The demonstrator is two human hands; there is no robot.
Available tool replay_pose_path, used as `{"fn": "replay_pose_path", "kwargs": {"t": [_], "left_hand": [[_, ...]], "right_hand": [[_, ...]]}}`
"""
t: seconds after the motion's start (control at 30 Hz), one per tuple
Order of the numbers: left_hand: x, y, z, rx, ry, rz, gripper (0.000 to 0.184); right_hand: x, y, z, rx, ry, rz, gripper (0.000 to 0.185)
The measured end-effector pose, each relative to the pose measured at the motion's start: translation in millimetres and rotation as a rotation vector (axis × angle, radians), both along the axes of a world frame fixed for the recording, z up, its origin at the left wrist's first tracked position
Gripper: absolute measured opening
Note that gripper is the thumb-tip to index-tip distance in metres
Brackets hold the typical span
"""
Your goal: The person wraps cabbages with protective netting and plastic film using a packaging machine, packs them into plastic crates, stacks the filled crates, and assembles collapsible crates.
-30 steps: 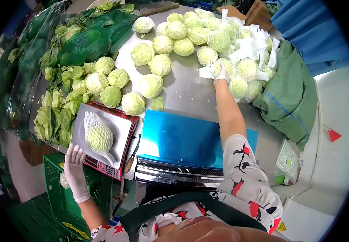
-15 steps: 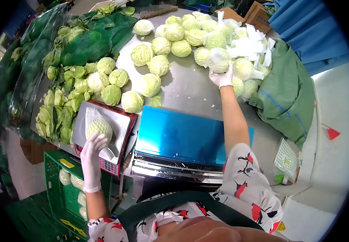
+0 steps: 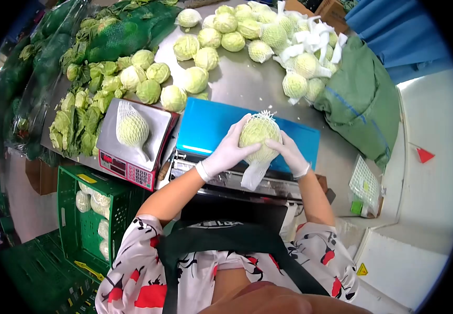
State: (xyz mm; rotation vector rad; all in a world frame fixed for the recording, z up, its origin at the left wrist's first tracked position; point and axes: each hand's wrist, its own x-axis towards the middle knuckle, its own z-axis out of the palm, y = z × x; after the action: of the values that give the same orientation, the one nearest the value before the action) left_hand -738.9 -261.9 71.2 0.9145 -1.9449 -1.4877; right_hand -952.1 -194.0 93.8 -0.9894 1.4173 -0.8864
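Note:
A cabbage in white foam netting (image 3: pixel 259 138) is held between my two gloved hands above the blue-topped machine (image 3: pixel 205 125). My left hand (image 3: pixel 231 149) grips its left side, and my right hand (image 3: pixel 289 153) wraps its right side. The netting's loose end hangs toward me. Another netted cabbage (image 3: pixel 133 130) lies on the metal plate of the red scale (image 3: pixel 127 172), left of the machine, with neither hand on it.
Bare cabbages (image 3: pixel 186 47) and a heap of netted ones (image 3: pixel 306 65) lie across the metal table (image 3: pixel 231 78). A green sack (image 3: pixel 360 99) sits at right, loose leaves (image 3: pixel 75 123) at left. Below them, a green crate (image 3: pixel 88 225) holds wrapped cabbages.
My right hand has brought a netted cabbage from the heap to above the machine. My left hand has left the cabbage on the scale and taken hold of this one too.

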Motion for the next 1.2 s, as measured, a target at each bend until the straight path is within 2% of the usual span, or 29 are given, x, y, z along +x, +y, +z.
{"fn": "replay_pose_path", "kwargs": {"t": [0.07, 0.13, 0.17, 0.2, 0.23, 0.27, 0.3, 0.33, 0.37, 0.4, 0.47, 0.53, 0.57, 0.6, 0.67, 0.7, 0.73, 0.77, 0.8, 0.83, 0.87, 0.9, 0.93, 1.0, 1.07, 1.1, 1.13, 1.17, 1.2], "left_hand": [[-2, 5, -24, 0.063, -0.033, -0.071, 0.088], [-3, 8, -19, -0.063, -0.048, -0.050, 0.092], [-2, 8, -16, -0.127, -0.076, -0.008, 0.093], [3, 12, -14, -0.192, -0.107, 0.036, 0.095], [16, 17, -11, -0.092, -0.027, 0.073, 0.096], [34, 22, -6, -0.153, -0.052, 0.154, 0.095], [58, 28, -2, -0.427, -0.167, 0.249, 0.090], [85, 34, 2, -0.627, -0.285, 0.301, 0.079], [110, 42, 1, -0.726, -0.514, 0.318, 0.070], [131, 52, -9, -0.763, -0.668, 0.326, 0.068], [153, 75, -33, -0.785, -0.843, 0.284, 0.070], [144, 83, -33, -0.847, -0.798, 0.311, 0.071], [137, 81, -35, -0.797, -0.736, 0.359, 0.072], [134, 77, -46, -0.733, -0.736, 0.388, 0.071], [138, 69, -62, -0.618, -0.670, 0.430, 0.066], [142, 65, -61, -0.538, -0.554, 0.428, 0.058], [149, 63, -59, -0.370, -0.354, 0.404, 0.042], [156, 65, -44, -0.004, -0.140, 0.371, 0.035], [163, 66, -23, 0.359, 0.075, 0.331, 0.030], [175, 68, -2, 0.395, 0.129, 0.223, 0.025], [189, 71, 7, 0.327, 0.082, 0.097, 0.025], [194, 79, 37, 0.332, -0.054, -0.035, 0.022], [202, 79, 46, 0.255, -0.054, -0.204, 0.021], [202, 78, 87, 0.404, 0.083, -0.275, 0.017], [188, 71, 93, 0.532, 0.478, -0.200, 0.023], [167, 56, 100, 0.336, 0.452, -0.124, 0.045], [133, 46, 103, 0.314, 0.491, -0.001, 0.084], [107, 17, 96, 0.011, 0.317, -0.065, 0.107], [87, -6, 83, -0.257, 0.084, -0.083, 0.118]], "right_hand": [[6, 23, -20, 0.008, -0.019, -0.126, 0.068], [12, 35, -34, -0.086, 0.042, -0.205, 0.069], [15, 38, -35, -0.176, 0.279, -0.223, 0.069], [18, 47, -34, -0.180, 0.213, -0.325, 0.069], [21, 56, -31, -0.188, 0.144, -0.427, 0.070], [23, 64, -26, -0.198, 0.076, -0.528, 0.070], [16, 80, -38, -0.276, 0.178, -0.582, 0.069], [16, 101, -32, -0.345, 0.552, -0.591, 0.067], [18, 122, -33, -0.321, 0.914, -0.615, 0.065], [12, 144, -57, -0.315, 1.122, -0.642, 0.066], [34, 171, -66, 0.016, 1.274, -0.600, 0.067], [56, 173, -84, 0.054, 1.485, -0.522, 0.070], [58, 167, -99, 0.040, 1.583, -0.531, 0.070], [68, 155, -87, 0.034, 1.470, -0.542, 0.056], [59, 147, -106, -0.073, 1.156, -0.562, 0.037], [52, 148, -104, -0.179, 0.997, -0.582, 0.028], [45, 153, -102, -0.283, 0.837, -0.596, 0.021], [43, 161, -88, -0.196, 0.334, -0.638, 0.017], [45, 174, -48, -0.176, 0.171, -0.538, 0.018], [42, 190, -24, -0.100, 0.146, -0.449, 0.018], [36, 208, -7, -0.028, 0.118, -0.363, 0.018], [28, 227, 3, 0.056, 0.069, -0.289, 0.017], [17, 241, 15, 0.141, 0.022, -0.212, 0.017], [-2, 236, 81, -0.011, 0.151, 0.228, 0.015], [-26, 216, 89, -0.403, -0.057, 0.153, 0.011], [-36, 199, 94, -0.599, -0.165, 0.117, 0.008], [-41, 167, 109, -0.617, 0.128, 0.057, 0.019], [-25, 140, 112, -0.380, 0.127, -0.229, 0.056], [-23, 98, 108, -0.344, 0.338, -0.089, 0.093]]}}
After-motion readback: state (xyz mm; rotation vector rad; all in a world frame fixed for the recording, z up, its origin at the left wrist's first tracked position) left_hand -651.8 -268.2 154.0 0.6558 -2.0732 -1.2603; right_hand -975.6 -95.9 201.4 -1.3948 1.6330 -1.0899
